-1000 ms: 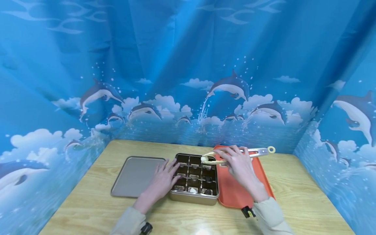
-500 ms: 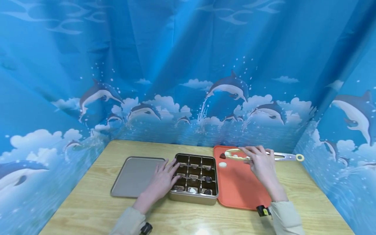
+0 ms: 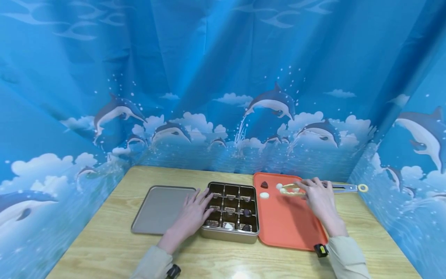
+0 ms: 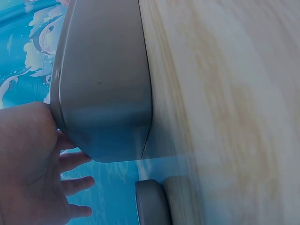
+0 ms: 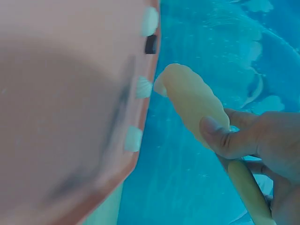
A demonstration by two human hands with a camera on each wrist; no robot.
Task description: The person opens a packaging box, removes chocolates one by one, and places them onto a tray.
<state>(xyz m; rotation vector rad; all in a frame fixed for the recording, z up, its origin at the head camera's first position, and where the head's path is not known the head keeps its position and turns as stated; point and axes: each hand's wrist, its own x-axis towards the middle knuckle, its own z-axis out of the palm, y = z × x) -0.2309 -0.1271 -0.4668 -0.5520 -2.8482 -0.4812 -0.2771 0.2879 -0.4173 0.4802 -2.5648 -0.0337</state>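
My left hand (image 3: 195, 211) rests with spread fingers along the left rim of a metal box (image 3: 230, 235) divided into small compartments. In the left wrist view its thumb side touches the box wall (image 4: 103, 70). My right hand (image 3: 319, 198) grips cream-tipped metal tongs (image 3: 343, 188) over the orange tray (image 3: 285, 224). Between the tong tips, a small white chocolate-like piece (image 5: 160, 85) shows in the right wrist view. On the tray nearby lie a dark brown piece (image 3: 264, 185) and several white pieces, one of them a round white piece (image 3: 264, 195).
Inside the box sit a white piece (image 3: 229, 226) and two dark pieces, one a round dark piece (image 3: 247, 212). A flat grey lid (image 3: 162, 209) lies left of the box on the wooden table (image 3: 115, 240). A blue dolphin curtain (image 3: 195, 85) stands behind.
My right hand has moved the tongs rightward from over the box to over the tray, uncovering pieces there. The left hand has stayed at the box.
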